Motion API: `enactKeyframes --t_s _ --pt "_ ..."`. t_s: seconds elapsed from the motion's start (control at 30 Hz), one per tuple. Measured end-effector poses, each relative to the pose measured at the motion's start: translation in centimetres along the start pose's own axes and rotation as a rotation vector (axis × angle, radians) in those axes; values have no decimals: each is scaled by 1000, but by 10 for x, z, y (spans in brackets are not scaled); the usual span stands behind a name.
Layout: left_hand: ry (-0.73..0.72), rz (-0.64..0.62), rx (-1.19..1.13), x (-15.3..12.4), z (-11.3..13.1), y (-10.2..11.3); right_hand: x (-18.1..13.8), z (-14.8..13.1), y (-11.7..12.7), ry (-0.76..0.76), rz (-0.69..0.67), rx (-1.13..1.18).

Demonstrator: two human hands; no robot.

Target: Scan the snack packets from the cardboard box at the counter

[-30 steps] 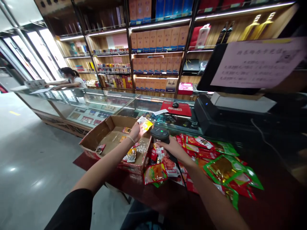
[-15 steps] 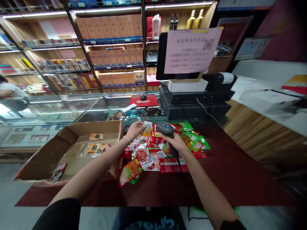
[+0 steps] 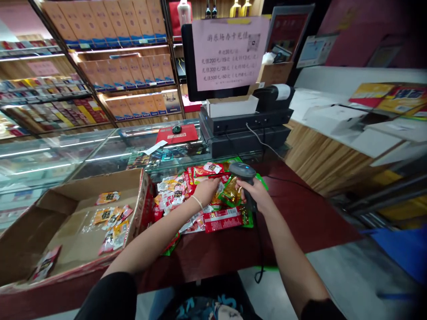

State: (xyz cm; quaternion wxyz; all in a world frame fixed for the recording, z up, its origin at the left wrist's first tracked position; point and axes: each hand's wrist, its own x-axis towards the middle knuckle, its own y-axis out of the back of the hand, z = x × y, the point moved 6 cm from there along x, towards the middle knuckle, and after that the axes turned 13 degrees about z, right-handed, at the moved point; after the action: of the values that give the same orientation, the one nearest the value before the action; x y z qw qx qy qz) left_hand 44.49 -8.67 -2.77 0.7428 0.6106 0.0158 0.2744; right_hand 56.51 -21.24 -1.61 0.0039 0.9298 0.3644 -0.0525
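Observation:
My right hand (image 3: 255, 193) grips a dark grey barcode scanner (image 3: 243, 170) by its handle; a small blue light shows on its head. It is held over the right part of a pile of snack packets (image 3: 171, 195), beside a green-edged packet (image 3: 231, 190). My left hand (image 3: 206, 192) is in the middle of the pile with its fingers closed; whatever is between them is hidden. Just in front of it lies a red packet (image 3: 223, 219) with a barcode. Farther back, a small pinkish-white packet (image 3: 213, 167) rests on red ones.
An open cardboard box (image 3: 143, 200) on the left holds several small packets. Behind the pile are a glass counter (image 3: 110, 146), a mouse (image 3: 176, 129) on a red mat (image 3: 191, 133), and a monitor with a pink sign (image 3: 230, 53). The scanner's cable (image 3: 261, 249) hangs down over the table edge.
My view has turned to the right and come closer. My left hand has moved right and nearer across the pile, from its back left to its middle. My right hand still holds the scanner.

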Motion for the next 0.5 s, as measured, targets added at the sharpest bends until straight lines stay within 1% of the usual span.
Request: enactKeyframes --t_s 0.17,0.3,0.4,0.5 --pt "64 60 -13 -8 -1 -1 -2 3 3 -19 28 -9" --pt "80 115 -116 -11 -2 8 -2 2 -2 -3 5 3" --pt "87 181 -260 -16 -5 27 -3 -2 -9 22 -12 8" --pt "139 281 -326 -28 -14 58 -6 -8 -22 24 -33 -12"
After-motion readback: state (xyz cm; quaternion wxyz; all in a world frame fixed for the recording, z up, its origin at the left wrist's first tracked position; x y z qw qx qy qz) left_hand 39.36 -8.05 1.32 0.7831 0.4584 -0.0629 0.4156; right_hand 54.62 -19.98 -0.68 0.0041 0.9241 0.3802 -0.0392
